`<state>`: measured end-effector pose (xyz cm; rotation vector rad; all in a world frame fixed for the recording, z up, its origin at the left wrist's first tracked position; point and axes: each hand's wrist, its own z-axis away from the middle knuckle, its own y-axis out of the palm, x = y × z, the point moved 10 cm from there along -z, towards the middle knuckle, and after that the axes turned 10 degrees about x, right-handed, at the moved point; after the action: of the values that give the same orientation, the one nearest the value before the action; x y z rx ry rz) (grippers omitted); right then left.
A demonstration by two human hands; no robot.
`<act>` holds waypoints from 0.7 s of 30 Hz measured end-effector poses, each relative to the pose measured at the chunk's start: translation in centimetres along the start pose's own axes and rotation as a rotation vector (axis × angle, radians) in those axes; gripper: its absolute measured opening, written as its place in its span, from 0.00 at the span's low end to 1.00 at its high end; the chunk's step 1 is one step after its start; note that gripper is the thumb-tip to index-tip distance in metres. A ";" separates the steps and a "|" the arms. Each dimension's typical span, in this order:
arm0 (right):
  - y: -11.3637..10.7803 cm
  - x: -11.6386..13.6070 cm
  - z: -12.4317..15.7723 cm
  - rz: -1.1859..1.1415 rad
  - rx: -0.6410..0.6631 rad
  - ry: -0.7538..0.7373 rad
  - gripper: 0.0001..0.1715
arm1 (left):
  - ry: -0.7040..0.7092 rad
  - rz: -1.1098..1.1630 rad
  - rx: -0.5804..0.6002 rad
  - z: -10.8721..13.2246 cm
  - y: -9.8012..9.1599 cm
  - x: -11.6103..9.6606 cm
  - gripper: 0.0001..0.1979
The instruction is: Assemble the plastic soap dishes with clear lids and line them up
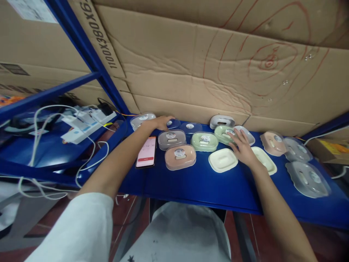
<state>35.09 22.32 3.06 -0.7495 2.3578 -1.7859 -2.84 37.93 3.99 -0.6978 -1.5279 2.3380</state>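
Note:
My left hand (163, 122) reaches to the back of the blue table, thumb and fingers apart, over the left edge of a clear lid (173, 124). My right hand (241, 143) is spread open. Its fingertips touch or hover over a lidded green soap dish (225, 134) and a whitish tray (247, 134); contact is unclear. Below its thumb lies a cream tray (223, 160), with another cream tray (264, 160) partly behind the wrist. Between my hands sit a grey dish (171, 139), a pink dish (180, 157) and a green dish (204, 141), each under a clear lid.
A phone (146, 152) with a lit screen lies at left. White power strips (87, 127) and cables fill the left side. A lidded pink dish (273, 143) and clear lids (308, 178) sit at right. Cardboard (177, 62) walls the back; a blue frame post (81, 40) rises left.

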 end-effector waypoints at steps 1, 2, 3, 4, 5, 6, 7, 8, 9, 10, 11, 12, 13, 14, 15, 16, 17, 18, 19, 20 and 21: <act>0.0 0.3 -0.1 0.003 0.006 -0.005 0.30 | 0.011 0.008 0.003 -0.2 -0.2 -0.2 0.46; 0.0 0.5 -0.1 0.008 0.011 -0.007 0.30 | 0.021 0.016 0.002 -0.3 -0.5 -0.4 0.46; 0.0 0.8 -0.2 0.015 0.017 -0.006 0.30 | 0.027 0.024 -0.005 -0.2 -0.9 -0.6 0.46; 0.0 1.0 -0.2 0.022 0.020 -0.003 0.30 | 0.029 0.030 -0.014 0.0 -1.4 -0.8 0.46; 0.0 1.1 -0.2 0.032 0.021 0.001 0.30 | 0.030 0.038 -0.031 0.4 -1.9 -1.1 0.47; -0.1 1.3 -0.2 0.043 0.021 0.004 0.31 | 0.034 0.046 -0.057 1.1 -2.5 -1.7 0.47; -0.1 1.4 -0.3 0.057 0.020 0.004 0.31 | 0.047 0.054 -0.090 1.9 -3.1 -2.5 0.47; -0.2 1.6 -0.3 0.072 0.017 0.002 0.31 | 0.070 0.066 -0.141 3.1 -3.6 -3.7 0.46; -0.2 1.7 -0.3 0.088 0.013 -0.001 0.31 | 0.116 0.072 -0.196 4.6 -3.9 -5.4 0.46; -0.3 1.9 -0.4 0.106 0.008 -0.001 0.31 | 0.180 0.079 -0.237 6.3 -3.8 -7.5 0.46; -0.3 2.2 -0.5 0.125 0.000 0.002 0.31 | 0.240 0.085 -0.254 8.1 -3.1 -9.8 0.44; -0.4 2.4 -0.5 0.145 -0.012 0.010 0.31 | 0.289 0.085 -0.274 10.0 -2.0 -12.1 0.42; -0.4 2.7 -0.6 0.167 -0.024 0.021 0.32 | 0.345 0.064 -0.255 11.8 -0.3 -14.6 0.41; -0.5 3.0 -0.7 0.189 -0.034 0.033 0.32 | 0.383 0.050 -0.266 13.6 1.4 -16.8 0.40; -0.5 3.3 -0.8 0.208 -0.042 0.043 0.33 | 0.437 0.032 -0.245 15.2 3.5 -19.1 0.40; -0.6 3.7 -0.9 0.221 -0.047 0.051 0.33 | 0.480 0.026 -0.228 16.7 5.6 -20.9 0.41; -0.5 4.1 -1.1 0.229 -0.046 0.055 0.33 | 0.507 0.029 -0.199 17.7 7.8 -22.4 0.42; -0.5 4.5 -1.2 0.234 -0.042 0.059 0.33 | 0.522 0.043 -0.187 18.5 9.6 -23.4 0.43; -0.4 4.9 -1.4 0.237 -0.035 0.067 0.33 | 0.526 0.059 -0.188 19.1 11.1 -24.0 0.44; -0.3 5.2 -1.6 0.244 -0.024 0.080 0.33 | 0.514 0.074 -0.185 19.3 12.4 -24.3 0.45; -0.1 5.4 -1.9 0.256 -0.007 0.096 0.33 | 0.503 0.080 -0.179 19.3 13.5 -24.4 0.45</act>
<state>29.70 21.60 4.91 -0.3485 2.3917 -1.7406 8.36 5.88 4.15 -1.2939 -1.4965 1.8824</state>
